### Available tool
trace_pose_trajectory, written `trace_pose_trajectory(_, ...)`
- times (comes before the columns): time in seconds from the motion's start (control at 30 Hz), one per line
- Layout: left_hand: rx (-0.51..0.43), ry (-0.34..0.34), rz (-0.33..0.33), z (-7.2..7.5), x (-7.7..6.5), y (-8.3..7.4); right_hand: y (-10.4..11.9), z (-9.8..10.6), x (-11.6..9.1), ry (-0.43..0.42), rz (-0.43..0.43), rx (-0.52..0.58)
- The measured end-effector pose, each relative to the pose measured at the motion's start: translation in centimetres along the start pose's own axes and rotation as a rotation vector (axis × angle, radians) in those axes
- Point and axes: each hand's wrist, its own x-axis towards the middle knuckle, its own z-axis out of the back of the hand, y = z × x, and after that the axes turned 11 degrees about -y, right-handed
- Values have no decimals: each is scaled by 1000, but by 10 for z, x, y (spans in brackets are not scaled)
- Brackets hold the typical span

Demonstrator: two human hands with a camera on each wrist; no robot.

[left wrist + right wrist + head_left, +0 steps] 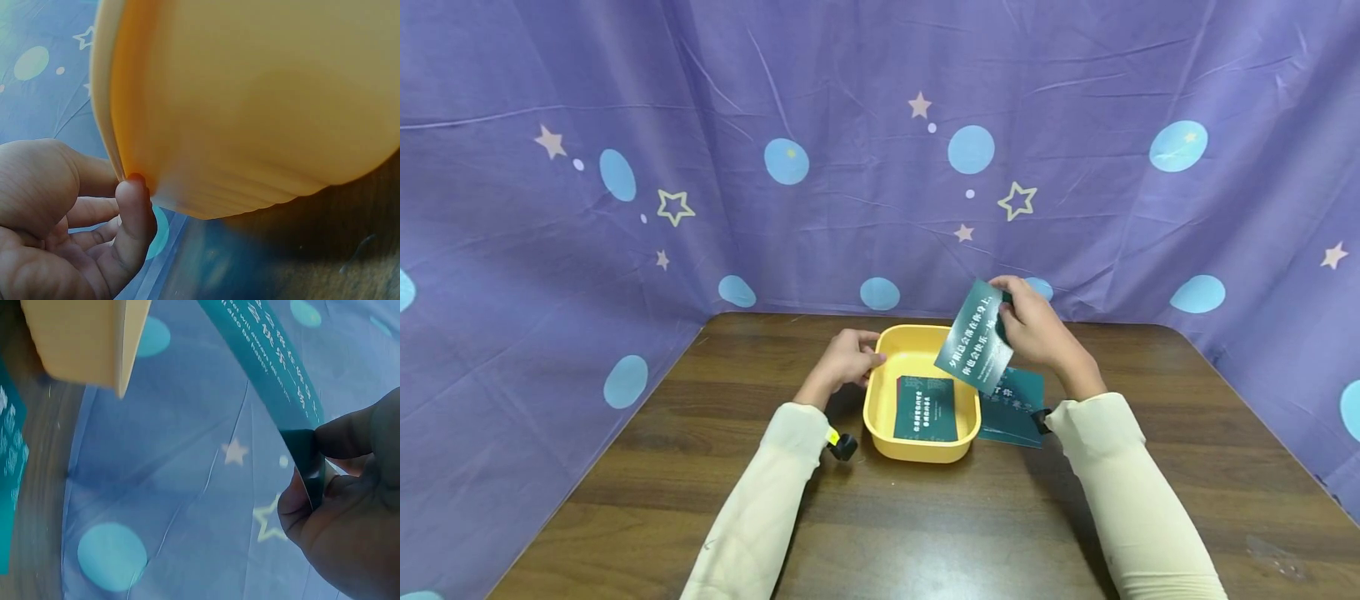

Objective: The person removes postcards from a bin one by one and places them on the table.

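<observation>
A yellow plastic basket (920, 450) stands on the table with a dark green printed card (925, 410) lying on its bottom. My left hand (848, 358) pinches the basket's left rim; in the left wrist view the thumb and fingers of this hand (75, 219) meet at the rim's edge. My right hand (1036, 323) holds up another green card (976, 337) with white lettering, over the basket's right side. In the right wrist view this card (275, 369) is bent slightly between thumb and fingers.
More green cards (1013, 408) lie on the wooden table (700, 483) just right of the basket, partly under my right wrist. A purple curtain (850, 167) with stars and blue dots hangs behind the table and along its sides.
</observation>
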Motion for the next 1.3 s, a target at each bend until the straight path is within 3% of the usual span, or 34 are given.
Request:
trace_pose_trajectory(0.3,-1,6,-15,1,1,3,-27,16,-2,-33,-131,-15)
trace_pose_trajectory(0.57,-14,5,-12,0,2,5,-51,18,-9,22,-257,-43)
trace_pose_trajectory(0.8,-14,-5,-13,-1,2,4,-73,14,-13,122,-306,-52)
trace_pose_trajectory(0.97,0,-12,-11,0,1,2,-85,5,-17,210,-293,-62)
trace_pose_trajectory(1.2,4,-10,3,0,0,0,-88,-10,-25,334,-342,-34)
trace_pose_trajectory(1.3,4,-16,-5,-1,1,1,-90,-14,-26,386,-318,-51)
